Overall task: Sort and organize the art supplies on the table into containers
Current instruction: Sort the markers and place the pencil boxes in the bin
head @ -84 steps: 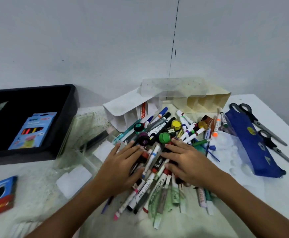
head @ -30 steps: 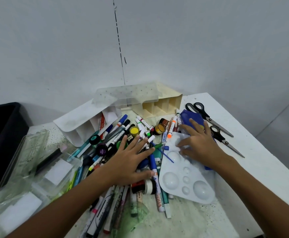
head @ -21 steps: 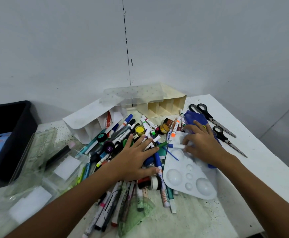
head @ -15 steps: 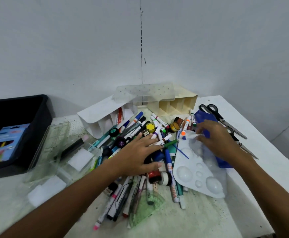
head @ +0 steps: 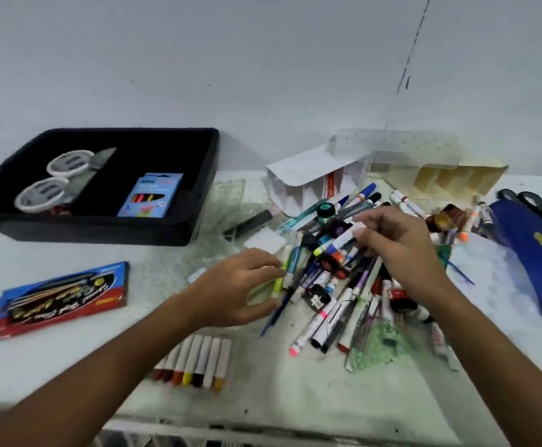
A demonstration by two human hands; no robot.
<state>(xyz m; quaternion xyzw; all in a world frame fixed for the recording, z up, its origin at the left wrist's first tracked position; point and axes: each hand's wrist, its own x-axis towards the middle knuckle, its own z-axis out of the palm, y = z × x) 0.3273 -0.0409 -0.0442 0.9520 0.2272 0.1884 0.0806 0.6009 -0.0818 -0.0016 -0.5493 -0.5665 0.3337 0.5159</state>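
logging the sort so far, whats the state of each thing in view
black tray: open, holds a blue crayon box and two round tubs
marker pile: loose on the table, unsorted
right hand: pinches a white marker
left hand: fingers curled at a yellow-green marker, grip unclear
crayon row: lying side by side
scissors: blades hidden

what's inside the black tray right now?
In the black tray: two white round containers, a grey flat item beside them, a blue box of coloured pens. Near wall hides the floor strip behind it; something reddish peeks there, unidentifiable.
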